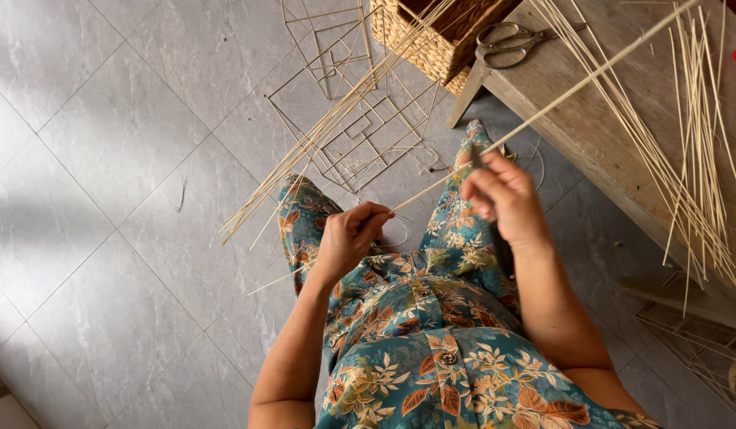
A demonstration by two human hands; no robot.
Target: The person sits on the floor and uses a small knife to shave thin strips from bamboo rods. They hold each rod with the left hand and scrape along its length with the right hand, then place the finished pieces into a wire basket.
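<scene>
Head view: right hand (501,195) blurred, tool indistinct

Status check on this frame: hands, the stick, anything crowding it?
Left hand pinches thin stick at its near end. Right hand closed over it, holding a dark blade. Bundled sticks lie leftward, apart.

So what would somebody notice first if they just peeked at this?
Probably the two hands in the middle: the left hand pinches the end of a long thin cane strip, the right hand beside it. Next, loose strips fanned over the wooden bench at right, scissors near the woven basket.
</scene>
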